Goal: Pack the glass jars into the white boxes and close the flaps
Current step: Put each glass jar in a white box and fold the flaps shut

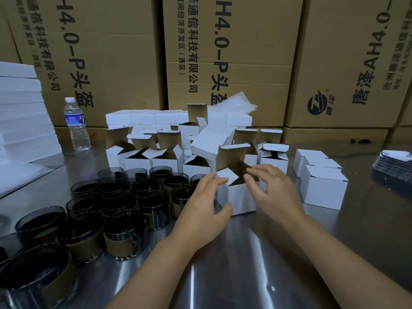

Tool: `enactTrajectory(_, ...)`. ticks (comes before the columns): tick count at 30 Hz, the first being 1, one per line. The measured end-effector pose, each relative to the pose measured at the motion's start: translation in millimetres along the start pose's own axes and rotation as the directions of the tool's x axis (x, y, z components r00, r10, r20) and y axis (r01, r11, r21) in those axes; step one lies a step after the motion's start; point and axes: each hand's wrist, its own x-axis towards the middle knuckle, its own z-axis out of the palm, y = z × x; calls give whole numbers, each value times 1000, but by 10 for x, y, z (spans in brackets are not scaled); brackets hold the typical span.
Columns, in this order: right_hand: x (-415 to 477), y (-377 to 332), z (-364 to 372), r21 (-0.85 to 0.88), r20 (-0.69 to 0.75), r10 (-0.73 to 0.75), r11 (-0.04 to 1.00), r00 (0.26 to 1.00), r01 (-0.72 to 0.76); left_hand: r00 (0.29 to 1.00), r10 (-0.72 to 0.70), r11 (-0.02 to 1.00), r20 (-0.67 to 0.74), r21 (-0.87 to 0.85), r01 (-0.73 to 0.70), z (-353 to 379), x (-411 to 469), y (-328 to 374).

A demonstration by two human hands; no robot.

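Note:
A white box [240, 198] stands on the steel table between my hands, its brown-lined lid flap upright and its side flaps open. My left hand [205, 204] grips the box's left corner, thumb on the front and fingers on the left flap. My right hand [270, 190] pinches the right side flap at the box's top. Several dark glass jars [124, 204] with brown sleeves stand in rows at the left. Behind, several open white boxes [165, 159] stand in a cluster. Three closed white boxes [321, 186] sit at the right. What is inside the held box is hidden.
A water bottle [75, 123] stands at the back left beside a stack of white foam sheets [22, 112]. Big cardboard cartons [234, 59] wall off the back. A pile of dark cards [394, 163] lies at the far right. Bubble wrap [238, 103] lies atop the boxes.

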Motion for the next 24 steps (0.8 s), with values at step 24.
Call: enactTrajectory(24,47,-198,-211,584,274,170,753,947,-304,1000,-18,992,-24,-124,15,-12,-4,140)
